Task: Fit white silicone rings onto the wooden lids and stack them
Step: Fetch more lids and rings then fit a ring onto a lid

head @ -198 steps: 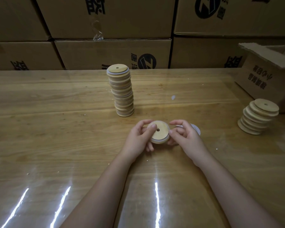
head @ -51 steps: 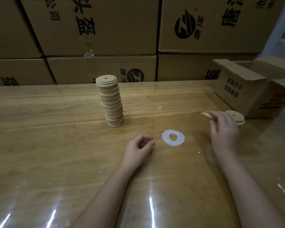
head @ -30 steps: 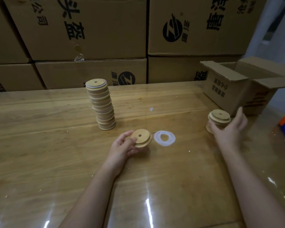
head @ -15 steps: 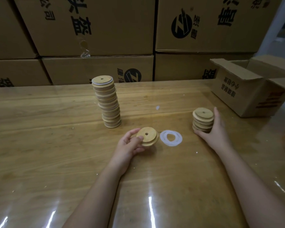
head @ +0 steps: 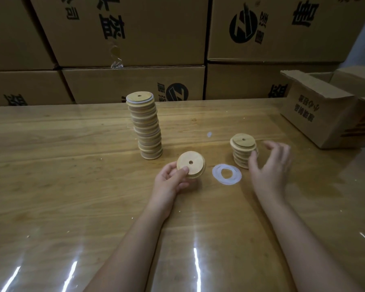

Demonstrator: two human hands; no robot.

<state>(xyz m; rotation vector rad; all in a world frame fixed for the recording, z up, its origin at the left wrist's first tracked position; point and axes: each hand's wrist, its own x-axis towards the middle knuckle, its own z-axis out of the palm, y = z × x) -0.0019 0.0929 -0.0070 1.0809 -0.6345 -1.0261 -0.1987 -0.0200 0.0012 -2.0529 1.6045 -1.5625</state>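
With your left hand (head: 171, 182) pinching a bare round wooden lid (head: 193, 166), you next need your spread, empty right hand (head: 270, 168) to lift a white silicone ring (head: 216, 175) off the table (head: 72, 175).

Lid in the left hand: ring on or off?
Off: the lid shows a bare wood edge; white rings lie on the table beside it.
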